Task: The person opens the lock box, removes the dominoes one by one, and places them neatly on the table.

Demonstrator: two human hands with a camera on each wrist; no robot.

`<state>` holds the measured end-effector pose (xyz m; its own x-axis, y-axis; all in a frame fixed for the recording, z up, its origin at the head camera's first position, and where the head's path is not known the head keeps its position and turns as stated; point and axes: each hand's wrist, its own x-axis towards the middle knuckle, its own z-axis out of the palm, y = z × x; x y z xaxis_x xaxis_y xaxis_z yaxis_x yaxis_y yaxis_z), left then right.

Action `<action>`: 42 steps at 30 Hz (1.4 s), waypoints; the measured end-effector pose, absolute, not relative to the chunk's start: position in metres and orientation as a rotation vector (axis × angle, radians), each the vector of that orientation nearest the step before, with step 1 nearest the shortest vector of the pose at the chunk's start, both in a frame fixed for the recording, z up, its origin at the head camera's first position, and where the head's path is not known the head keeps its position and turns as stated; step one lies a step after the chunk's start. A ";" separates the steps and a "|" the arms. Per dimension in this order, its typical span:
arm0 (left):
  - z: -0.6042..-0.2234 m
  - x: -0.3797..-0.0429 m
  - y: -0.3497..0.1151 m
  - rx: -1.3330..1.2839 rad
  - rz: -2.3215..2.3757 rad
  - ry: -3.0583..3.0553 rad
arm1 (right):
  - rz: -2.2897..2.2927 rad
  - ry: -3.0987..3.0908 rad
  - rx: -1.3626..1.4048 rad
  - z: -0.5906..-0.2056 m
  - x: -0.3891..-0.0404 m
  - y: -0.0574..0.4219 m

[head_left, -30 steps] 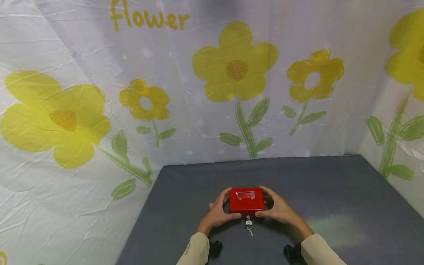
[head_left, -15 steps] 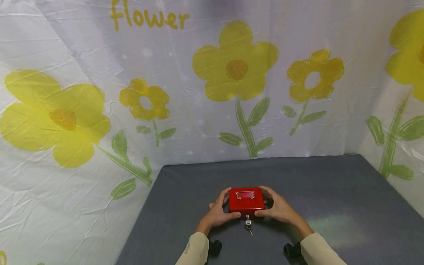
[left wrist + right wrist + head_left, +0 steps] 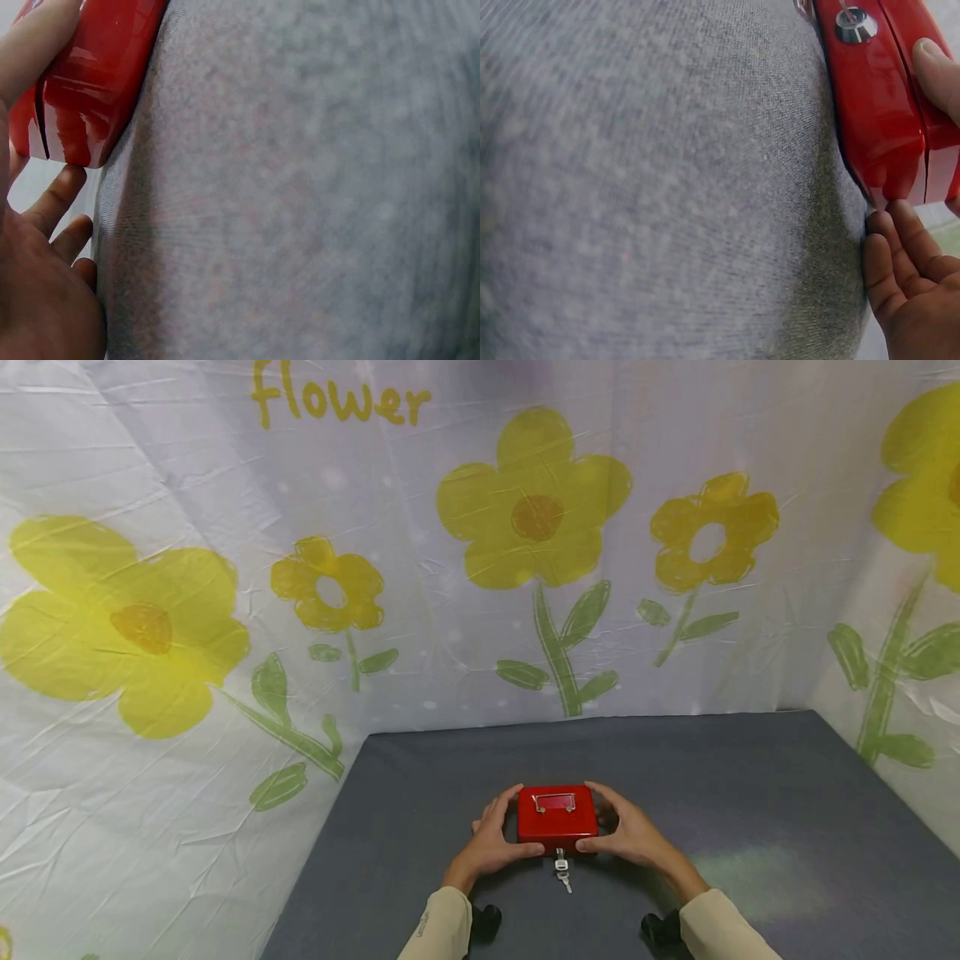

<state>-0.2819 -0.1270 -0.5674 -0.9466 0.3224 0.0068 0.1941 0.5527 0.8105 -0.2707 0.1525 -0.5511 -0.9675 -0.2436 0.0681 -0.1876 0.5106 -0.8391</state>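
A small red metal cash box (image 3: 540,827) rests on the grey-covered table, lid down, with a folded wire handle (image 3: 556,802) on top. From its front lock (image 3: 855,27) hangs a bunch of keys (image 3: 562,870). My left hand (image 3: 489,845) grips the left side, thumb at the front and index finger at the far corner. On the opposite side my right hand (image 3: 632,837) holds it the same way. In the left wrist view, a fingertip touches the end of the box (image 3: 97,82). The right wrist view shows my thumb on the lid's front edge, above the seam.
The grey table (image 3: 720,793) extends around the box, with its back edge against a white cloth wall (image 3: 420,635) printed with yellow flowers. Black devices (image 3: 487,924) sit at both wrists, close to the cream sleeves (image 3: 442,922).
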 end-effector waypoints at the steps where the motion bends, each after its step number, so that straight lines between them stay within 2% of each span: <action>1: -0.567 -0.282 -0.127 0.442 1.355 2.641 | -1.476 2.680 -0.381 -0.551 -0.271 0.152; 21: -0.564 -0.281 -0.127 0.386 1.365 2.639 | -1.415 2.669 -0.336 -0.541 -0.272 0.154; 42: -0.557 -0.285 -0.131 0.480 1.267 2.684 | -1.239 2.837 -0.665 -0.534 -0.267 0.154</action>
<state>-0.2846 -0.1307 -0.5566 -0.9400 0.3408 0.0137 0.2272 0.5955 0.7706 -0.2669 0.1536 -0.5344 -0.9115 -0.3667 0.1864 -0.3860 0.6055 -0.6960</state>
